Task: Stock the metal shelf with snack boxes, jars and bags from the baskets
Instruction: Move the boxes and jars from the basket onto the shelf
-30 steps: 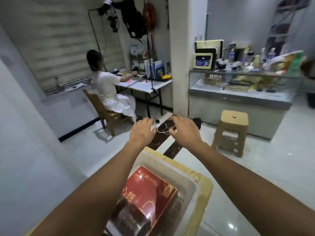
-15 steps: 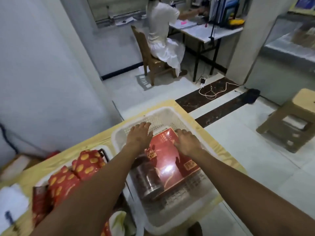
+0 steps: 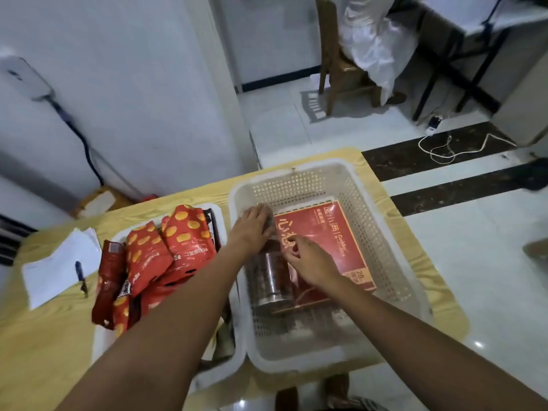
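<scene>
**A:** Where does the jar lie?

**B:** The jar lies on its side in the right basket, along that basket's left wall, with its long axis running near to far. Just to its right, and touching it, the red box lies flat on the basket floor.

**A:** And the hands?

**B:** Both reach into that basket. The left hand is cupped over the far end of the jar, fingers curled round it. The right hand sits nearer, over the seam where jar meets box. Its fingers are bent, tips at the jar's right flank. Whether they grip the jar, the box's edge or nothing cannot be told.

**A:** What stands beside it?

**B:** The left basket, just beside the right one, holds red bags with orange spots, heaped and leaning. Both baskets rest on the yellow wood-grain table. Toward the table's left edge lies a sheet of paper, with a pen on it.
</scene>
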